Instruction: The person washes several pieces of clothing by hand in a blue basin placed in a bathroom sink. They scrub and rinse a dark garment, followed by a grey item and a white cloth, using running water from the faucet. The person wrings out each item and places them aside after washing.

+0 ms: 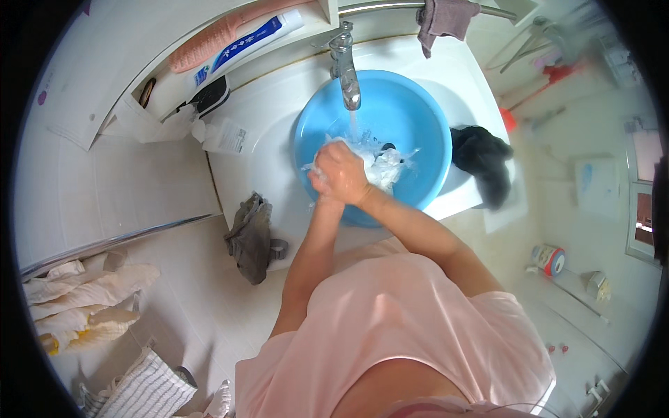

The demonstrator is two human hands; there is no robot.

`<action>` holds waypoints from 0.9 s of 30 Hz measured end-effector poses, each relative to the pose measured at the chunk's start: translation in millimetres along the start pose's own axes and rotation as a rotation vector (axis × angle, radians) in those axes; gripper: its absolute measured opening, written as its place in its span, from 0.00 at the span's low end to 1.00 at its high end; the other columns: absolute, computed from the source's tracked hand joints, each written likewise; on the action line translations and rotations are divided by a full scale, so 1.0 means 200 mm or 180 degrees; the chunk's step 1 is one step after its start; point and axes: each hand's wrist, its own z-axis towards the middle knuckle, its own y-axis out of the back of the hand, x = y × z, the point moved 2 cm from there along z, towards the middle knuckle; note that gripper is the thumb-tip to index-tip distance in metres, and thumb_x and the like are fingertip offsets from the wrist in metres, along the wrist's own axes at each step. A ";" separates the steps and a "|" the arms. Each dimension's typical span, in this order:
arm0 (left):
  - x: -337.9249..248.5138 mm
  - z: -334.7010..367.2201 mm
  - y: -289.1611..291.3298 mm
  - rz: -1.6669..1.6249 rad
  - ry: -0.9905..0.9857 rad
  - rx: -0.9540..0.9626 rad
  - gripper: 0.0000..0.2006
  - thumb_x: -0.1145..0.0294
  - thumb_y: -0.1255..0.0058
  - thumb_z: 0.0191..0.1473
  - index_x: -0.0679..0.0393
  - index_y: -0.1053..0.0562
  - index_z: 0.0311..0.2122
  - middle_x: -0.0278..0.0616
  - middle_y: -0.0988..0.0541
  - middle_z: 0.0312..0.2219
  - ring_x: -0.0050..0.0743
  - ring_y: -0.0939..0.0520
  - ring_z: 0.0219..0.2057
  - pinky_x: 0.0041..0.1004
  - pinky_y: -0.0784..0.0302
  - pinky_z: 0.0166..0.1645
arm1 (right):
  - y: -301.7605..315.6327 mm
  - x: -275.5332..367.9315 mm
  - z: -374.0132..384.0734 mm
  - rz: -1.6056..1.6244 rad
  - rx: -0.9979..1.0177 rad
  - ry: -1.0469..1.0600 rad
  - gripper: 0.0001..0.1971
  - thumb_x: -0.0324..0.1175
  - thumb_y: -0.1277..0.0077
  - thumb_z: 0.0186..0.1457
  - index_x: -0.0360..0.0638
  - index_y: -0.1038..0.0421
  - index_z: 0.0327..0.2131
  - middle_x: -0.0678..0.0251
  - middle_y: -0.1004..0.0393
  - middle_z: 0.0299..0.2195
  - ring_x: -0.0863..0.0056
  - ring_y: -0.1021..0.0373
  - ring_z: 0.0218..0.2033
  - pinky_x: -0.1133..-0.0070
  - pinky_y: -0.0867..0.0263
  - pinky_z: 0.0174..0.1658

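My right hand (343, 169) is closed over my left hand (317, 182), pressed together above the near left side of a blue basin (440, 132). A wet white cloth (383, 171) with a small dark part hangs from my right hand down into the basin. Fingers of the left hand are mostly hidden behind the right; bits of white show beside them. Water runs from the metal faucet (346, 70) just beyond my hands and splashes around the cloth. The basin stands in a white sink (268, 150).
A grey garment (249, 240) drapes over the sink's front left edge, a black cloth (482, 164) over the right side. A clear bottle (224, 136) lies at the left. Above, a shelf holds a toothpaste tube (247, 42); a mauve towel (446, 22) hangs on the rail.
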 end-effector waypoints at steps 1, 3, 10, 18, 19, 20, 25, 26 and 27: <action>0.00 0.00 0.01 0.0164 -0.0085 -0.0184 0.30 0.38 0.61 0.55 0.56 0.33 0.49 0.38 0.26 0.43 0.33 0.25 0.45 0.38 0.26 0.47 | 0.01 -0.04 0.02 0.0184 0.0025 -0.0187 0.11 0.34 0.44 0.39 0.41 0.32 0.26 0.61 0.31 0.31 0.60 0.34 0.32 0.68 0.33 0.31; 0.00 0.00 -0.03 0.0640 -0.0176 -0.0705 0.30 0.38 0.61 0.56 0.57 0.33 0.48 0.38 0.25 0.42 0.32 0.25 0.45 0.38 0.26 0.47 | 0.04 -0.12 0.07 0.0538 0.0095 -0.0548 0.07 0.33 0.46 0.42 0.41 0.31 0.25 0.60 0.30 0.28 0.61 0.32 0.28 0.68 0.33 0.30; -0.19 -0.08 -0.33 0.3352 -0.0574 0.0059 0.31 0.42 0.58 0.57 0.59 0.37 0.54 0.40 0.28 0.47 0.29 0.27 0.48 0.32 0.32 0.51 | 0.50 -0.10 0.19 0.4135 -0.0410 -0.2976 0.06 0.31 0.53 0.52 0.39 0.33 0.28 0.64 0.28 0.27 0.76 0.31 0.26 0.79 0.32 0.32; -0.13 -0.31 -0.37 0.1987 -0.0393 -0.0063 0.25 0.64 0.49 0.56 0.63 0.39 0.56 0.41 0.30 0.50 0.28 0.30 0.51 0.30 0.37 0.57 | 0.71 -0.07 0.23 0.3687 -0.0332 -0.2336 0.13 0.39 0.49 0.54 0.39 0.34 0.31 0.62 0.30 0.39 0.75 0.31 0.36 0.77 0.33 0.40; -0.15 -0.31 -0.43 0.1679 -0.0278 -0.0134 0.25 0.62 0.51 0.57 0.64 0.40 0.55 0.44 0.30 0.50 0.28 0.31 0.52 0.31 0.36 0.55 | 0.74 -0.12 0.23 0.2229 0.0176 -0.2074 0.15 0.41 0.45 0.51 0.39 0.33 0.32 0.62 0.29 0.38 0.70 0.30 0.35 0.74 0.33 0.39; -0.14 -0.28 -0.40 0.1942 -0.0183 -0.0484 0.25 0.61 0.52 0.57 0.64 0.40 0.55 0.44 0.31 0.50 0.29 0.31 0.51 0.31 0.36 0.54 | 0.71 -0.19 0.21 0.1490 0.0298 -0.1972 0.15 0.41 0.45 0.49 0.39 0.33 0.33 0.62 0.29 0.37 0.67 0.30 0.35 0.73 0.33 0.39; -0.16 -0.13 -0.23 0.4543 -0.1029 -0.1320 0.26 0.63 0.51 0.54 0.61 0.41 0.56 0.51 0.33 0.50 0.46 0.32 0.51 0.35 0.36 0.54 | 0.41 -0.49 0.14 -0.0845 0.0659 -0.1382 0.18 0.40 0.43 0.44 0.40 0.32 0.37 0.60 0.30 0.37 0.58 0.31 0.38 0.68 0.33 0.39; -0.17 -0.12 -0.21 0.5278 -0.1318 -0.1215 0.27 0.64 0.50 0.53 0.61 0.42 0.56 0.52 0.34 0.50 0.49 0.32 0.51 0.35 0.37 0.54 | 0.34 -0.54 0.12 -0.1053 0.0739 -0.1291 0.19 0.40 0.43 0.44 0.40 0.32 0.37 0.61 0.30 0.38 0.59 0.31 0.38 0.69 0.32 0.39; -0.17 -0.11 -0.13 0.6229 -0.1188 -0.1020 0.32 0.62 0.47 0.50 0.58 0.43 0.59 0.55 0.39 0.54 0.53 0.39 0.56 0.42 0.41 0.58 | 0.27 -0.57 0.11 -0.1016 0.1207 -0.1572 0.23 0.41 0.44 0.46 0.46 0.34 0.45 0.60 0.34 0.47 0.58 0.36 0.49 0.64 0.34 0.46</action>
